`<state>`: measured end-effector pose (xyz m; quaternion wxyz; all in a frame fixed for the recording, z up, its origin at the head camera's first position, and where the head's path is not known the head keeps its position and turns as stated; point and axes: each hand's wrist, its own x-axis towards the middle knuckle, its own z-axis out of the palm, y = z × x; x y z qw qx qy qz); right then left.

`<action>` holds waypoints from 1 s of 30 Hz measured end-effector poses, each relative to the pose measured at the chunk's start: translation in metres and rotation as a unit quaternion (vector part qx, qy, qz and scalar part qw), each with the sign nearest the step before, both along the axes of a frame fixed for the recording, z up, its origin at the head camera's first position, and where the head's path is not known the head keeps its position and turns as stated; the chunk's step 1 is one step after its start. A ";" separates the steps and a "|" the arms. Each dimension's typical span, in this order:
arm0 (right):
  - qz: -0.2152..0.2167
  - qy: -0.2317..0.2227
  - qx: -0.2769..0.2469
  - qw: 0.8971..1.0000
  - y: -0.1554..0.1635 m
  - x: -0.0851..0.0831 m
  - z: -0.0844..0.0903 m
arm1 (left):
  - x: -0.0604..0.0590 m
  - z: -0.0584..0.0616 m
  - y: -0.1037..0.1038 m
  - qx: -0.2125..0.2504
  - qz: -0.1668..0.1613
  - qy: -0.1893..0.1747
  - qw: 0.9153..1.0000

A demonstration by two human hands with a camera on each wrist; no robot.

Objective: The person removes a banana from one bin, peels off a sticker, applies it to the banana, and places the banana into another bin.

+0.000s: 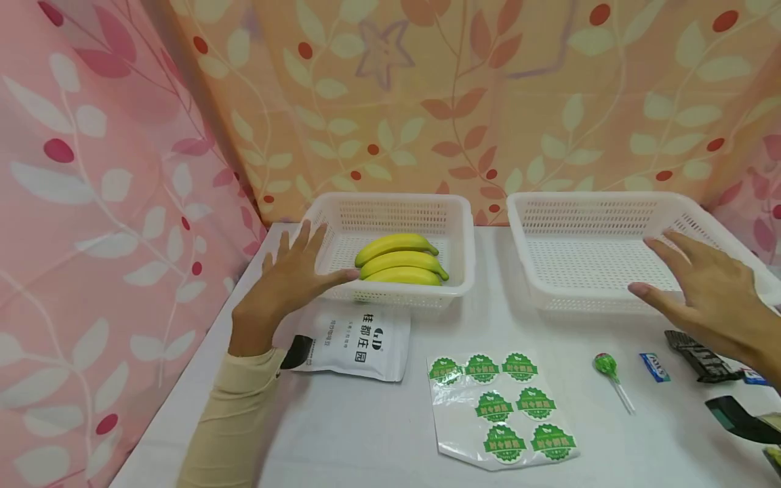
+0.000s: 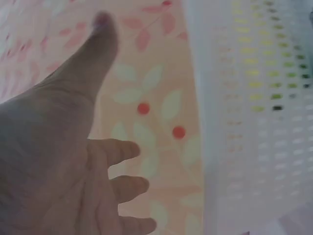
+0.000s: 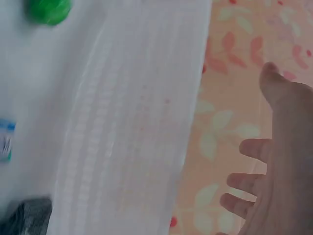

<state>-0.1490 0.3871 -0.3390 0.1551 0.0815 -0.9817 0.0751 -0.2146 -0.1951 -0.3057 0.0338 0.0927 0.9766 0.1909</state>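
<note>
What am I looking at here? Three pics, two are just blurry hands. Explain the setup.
No machine: a person works with bare hands and wears three cameras. The wide picture comes from the head camera, looking down at a white table. The blurry two come from cameras on each wrist.

The left hand is spread open at the front corner of the left basket, which holds three bananas; whether it touches the rim is unclear. The right hand is open over the right basket. Neither holds anything.

On the table lie a white pouch, a sheet of green stickers, a green lollipop, a small blue packet and dark items at the right edge.
</note>
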 end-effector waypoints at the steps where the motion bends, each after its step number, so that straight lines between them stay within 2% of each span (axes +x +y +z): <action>1: 0.010 -0.002 -0.012 1.000 -0.006 -0.001 0.002 | -0.002 0.002 -0.006 0.016 -0.001 0.003 1.000; 3: 0.035 -0.008 -0.040 0.999 -0.018 -0.002 0.005 | -0.005 0.003 -0.017 0.064 -0.017 0.017 0.998; 6: 0.073 -0.023 -0.089 0.993 -0.036 -0.003 0.011 | -0.011 0.000 -0.035 0.129 -0.046 0.030 0.990; 7: 0.081 -0.031 -0.105 0.991 -0.042 -0.003 0.013 | -0.012 -0.002 -0.040 0.147 -0.052 0.027 0.987; 9: 0.093 -0.049 -0.132 0.986 -0.055 -0.005 0.016 | -0.013 -0.005 -0.049 0.164 -0.042 0.005 0.986; 13: 0.098 -0.088 -0.157 0.979 -0.083 -0.009 0.022 | -0.013 -0.011 -0.060 0.137 -0.001 -0.041 0.990; 16: 0.113 -0.098 -0.165 0.975 -0.105 -0.015 0.026 | -0.015 -0.014 -0.063 0.112 0.015 -0.055 0.992; 23: 0.168 -0.103 -0.180 0.964 -0.156 -0.035 0.033 | -0.019 -0.019 -0.067 0.113 0.021 -0.069 0.991; 26: 0.199 -0.106 -0.194 0.955 -0.175 -0.048 0.034 | -0.021 -0.022 -0.069 0.123 0.021 -0.070 0.990; 30: 0.229 -0.133 -0.221 0.939 -0.201 -0.065 0.036 | -0.022 -0.025 -0.069 0.132 0.033 -0.079 0.988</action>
